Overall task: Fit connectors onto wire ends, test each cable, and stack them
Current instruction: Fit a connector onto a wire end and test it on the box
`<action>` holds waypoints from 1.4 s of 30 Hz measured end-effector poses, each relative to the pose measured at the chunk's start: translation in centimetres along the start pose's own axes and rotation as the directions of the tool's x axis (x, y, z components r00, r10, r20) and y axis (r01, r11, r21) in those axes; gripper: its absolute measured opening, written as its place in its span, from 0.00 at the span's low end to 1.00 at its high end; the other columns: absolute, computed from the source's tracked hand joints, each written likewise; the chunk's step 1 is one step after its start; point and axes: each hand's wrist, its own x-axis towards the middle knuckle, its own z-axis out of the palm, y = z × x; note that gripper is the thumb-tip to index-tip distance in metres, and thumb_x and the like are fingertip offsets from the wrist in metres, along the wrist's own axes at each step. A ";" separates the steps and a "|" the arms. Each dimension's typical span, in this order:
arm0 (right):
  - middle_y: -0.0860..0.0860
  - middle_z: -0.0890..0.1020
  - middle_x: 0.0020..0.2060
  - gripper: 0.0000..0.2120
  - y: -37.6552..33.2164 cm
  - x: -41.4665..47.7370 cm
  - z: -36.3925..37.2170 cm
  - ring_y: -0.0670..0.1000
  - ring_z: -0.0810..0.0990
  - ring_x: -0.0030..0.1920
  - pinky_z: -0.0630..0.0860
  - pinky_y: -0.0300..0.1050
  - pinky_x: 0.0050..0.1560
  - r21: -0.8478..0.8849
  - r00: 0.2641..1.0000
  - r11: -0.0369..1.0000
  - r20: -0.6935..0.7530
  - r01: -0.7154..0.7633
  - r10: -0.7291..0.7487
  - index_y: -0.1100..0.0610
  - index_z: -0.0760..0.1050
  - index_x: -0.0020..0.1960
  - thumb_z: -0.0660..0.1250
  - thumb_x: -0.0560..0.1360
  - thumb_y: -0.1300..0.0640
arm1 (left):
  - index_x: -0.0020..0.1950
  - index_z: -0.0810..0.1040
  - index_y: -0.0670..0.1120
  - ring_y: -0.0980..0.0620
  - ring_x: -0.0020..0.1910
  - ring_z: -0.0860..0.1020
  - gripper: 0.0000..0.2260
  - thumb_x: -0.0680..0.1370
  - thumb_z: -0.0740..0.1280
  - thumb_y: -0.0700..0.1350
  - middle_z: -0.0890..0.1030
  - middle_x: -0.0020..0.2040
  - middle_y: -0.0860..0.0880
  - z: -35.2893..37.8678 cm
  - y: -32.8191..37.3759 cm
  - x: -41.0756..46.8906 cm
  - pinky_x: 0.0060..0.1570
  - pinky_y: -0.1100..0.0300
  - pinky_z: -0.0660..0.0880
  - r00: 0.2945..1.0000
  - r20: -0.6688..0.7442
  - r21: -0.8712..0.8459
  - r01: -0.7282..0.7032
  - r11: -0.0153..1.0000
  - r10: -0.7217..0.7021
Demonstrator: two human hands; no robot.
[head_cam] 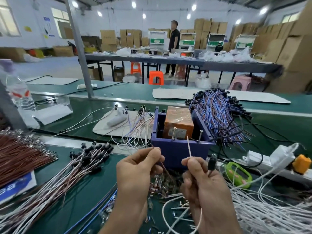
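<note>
Pinching a thin brown wire (163, 166) between thumb and forefinger, your left hand (136, 173) holds it so its bare tip pokes up just above the knuckles and its length slants down toward your right. Your right hand (200, 181) is closed too: thumb and forefinger press together on a white wire (189, 146) whose end stands upright above them, and the same hand keeps a small black connector (211, 162) against the fingers on its outer side. From under that hand, white cable (199, 220) loops down toward the bottom edge. Both wire tips sit level with each other, apart, in front of a blue box (179, 149) that stands on the green bench (94, 181). Two metal pins (173, 133) stand up from the near rim of the box, and an orange block (179, 122) wrapped in clear film sits inside it.

Below your hands lies a scatter of small loose terminals (162, 183) on the bench. To your left, a fanned pile of finished cables with black connectors (79, 168) rests flat, and beyond that a sheaf of brown wires (22, 152). To your right lies a heap of white wires (270, 211), with a green tool (238, 174) and a white power strip (263, 159) near it. Behind the box, a big bundle of blue and brown cables (217, 112) is piled up
</note>
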 end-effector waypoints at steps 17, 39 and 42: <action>0.55 0.74 0.28 0.09 0.2 -0.4 -1.6 0.46 0.60 0.20 0.63 0.37 0.21 0.315 0.991 0.948 -0.132 0.044 -0.002 0.59 0.81 0.44 0.68 0.73 0.53 | 0.49 0.89 0.47 0.50 0.39 0.85 0.10 0.75 0.73 0.33 0.88 0.48 0.41 0.1 -2.3 -1.7 0.38 0.63 0.80 0.924 0.328 0.086 0.180 0.980 -0.199; 0.57 0.77 0.28 0.09 0.6 1.2 -0.4 0.46 0.64 0.18 0.73 0.41 0.25 0.390 0.990 0.919 -0.144 0.057 0.000 0.63 0.80 0.45 0.67 0.75 0.56 | 0.38 0.86 0.45 0.49 0.26 0.78 0.06 0.75 0.75 0.41 0.85 0.36 0.38 3.7 -4.2 -1.0 0.31 0.55 0.79 0.997 0.032 -0.049 0.066 0.997 -0.065; 0.57 0.76 0.27 0.10 0.6 1.4 0.0 0.46 0.64 0.19 0.72 0.40 0.24 0.396 0.987 0.916 -0.161 0.058 0.007 0.63 0.78 0.45 0.63 0.81 0.60 | 0.37 0.86 0.43 0.49 0.26 0.78 0.06 0.74 0.76 0.42 0.85 0.37 0.37 3.6 -4.0 -0.6 0.31 0.56 0.79 0.997 0.024 -0.062 0.075 0.995 -0.074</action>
